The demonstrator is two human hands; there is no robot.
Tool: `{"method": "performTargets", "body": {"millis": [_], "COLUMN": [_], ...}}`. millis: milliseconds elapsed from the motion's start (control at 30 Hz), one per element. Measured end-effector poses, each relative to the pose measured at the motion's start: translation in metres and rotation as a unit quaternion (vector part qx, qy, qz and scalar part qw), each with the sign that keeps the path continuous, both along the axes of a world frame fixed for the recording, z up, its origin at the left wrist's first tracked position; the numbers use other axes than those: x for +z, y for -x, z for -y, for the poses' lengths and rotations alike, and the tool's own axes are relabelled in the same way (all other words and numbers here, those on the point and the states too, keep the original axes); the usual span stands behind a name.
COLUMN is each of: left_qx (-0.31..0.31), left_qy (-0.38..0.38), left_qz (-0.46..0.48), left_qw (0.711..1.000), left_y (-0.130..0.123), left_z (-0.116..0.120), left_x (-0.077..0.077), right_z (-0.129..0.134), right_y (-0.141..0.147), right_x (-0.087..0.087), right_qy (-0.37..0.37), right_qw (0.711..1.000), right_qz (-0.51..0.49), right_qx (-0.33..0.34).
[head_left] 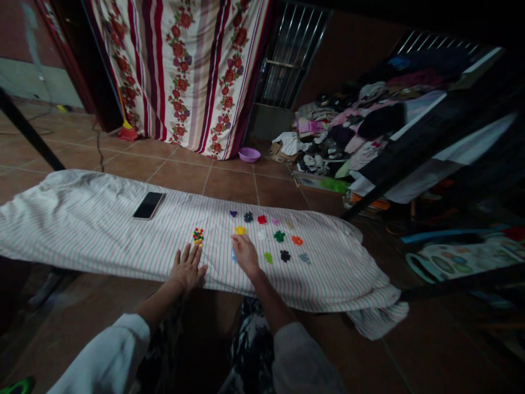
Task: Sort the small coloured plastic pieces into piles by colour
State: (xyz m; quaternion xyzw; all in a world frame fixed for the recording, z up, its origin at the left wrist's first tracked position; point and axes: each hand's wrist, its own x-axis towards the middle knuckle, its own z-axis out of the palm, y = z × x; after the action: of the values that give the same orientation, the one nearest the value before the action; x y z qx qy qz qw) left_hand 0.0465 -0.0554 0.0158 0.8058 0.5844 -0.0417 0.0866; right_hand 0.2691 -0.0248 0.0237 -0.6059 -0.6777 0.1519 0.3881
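Small piles of coloured pieces are laid out on a striped cloth [123, 246]. My left hand [186, 269] lies with fingers spread, its tips just below a compact patch of red, yellow and green pieces [198, 236]. My right hand [245, 255] has its thumb and fingers drawn together at the near edge of the yellow pile [240, 230]; whatever they pinch is too small to tell. A light blue pile [234, 256] is partly hidden by that hand. To its right are a white pile [263, 235], a dark green pile [279, 236] and a lime pile [268, 257].
A phone [149, 206] lies on the cloth at the left. More piles, such as red [261, 219], orange [297, 240] and black [285, 255], sit farther right. Beyond are a purple basin [249, 155], a floral curtain [180, 71] and heaped clothes [328, 131].
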Motion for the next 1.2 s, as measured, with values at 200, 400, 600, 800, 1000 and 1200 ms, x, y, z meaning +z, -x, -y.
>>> {"method": "performTargets", "body": {"millis": [200, 400, 600, 800, 1000, 1200], "left_qx": [-0.002, -0.007, -0.008, -0.015, -0.015, -0.011], "left_qy": [0.007, -0.004, 0.001, -0.018, -0.027, -0.033], "left_qz": [0.009, 0.010, 0.010, 0.014, 0.025, 0.041], "left_qw": [1.000, 1.000, 1.000, 1.000, 0.999, 0.999], "left_y": [0.001, 0.003, 0.003, 0.004, 0.005, 0.004], "left_z": [-0.001, -0.001, 0.001, 0.002, 0.001, 0.002], "left_x": [-0.002, -0.005, -0.002, -0.004, -0.007, -0.008], "right_z": [-0.002, -0.008, -0.007, -0.003, -0.006, -0.020], "right_y": [0.090, 0.110, 0.114, 0.115, 0.102, 0.074], "right_x": [-0.004, 0.007, 0.002, -0.007, -0.019, -0.021], "right_qy": [0.127, 0.227, 0.241, 0.220, 0.189, 0.179], "right_qw": [0.990, 0.969, 0.963, 0.968, 0.980, 0.980], "right_qz": [0.051, 0.082, 0.072, 0.048, 0.006, -0.050], "right_qx": [0.024, -0.051, -0.092, -0.113, -0.068, -0.075]}}
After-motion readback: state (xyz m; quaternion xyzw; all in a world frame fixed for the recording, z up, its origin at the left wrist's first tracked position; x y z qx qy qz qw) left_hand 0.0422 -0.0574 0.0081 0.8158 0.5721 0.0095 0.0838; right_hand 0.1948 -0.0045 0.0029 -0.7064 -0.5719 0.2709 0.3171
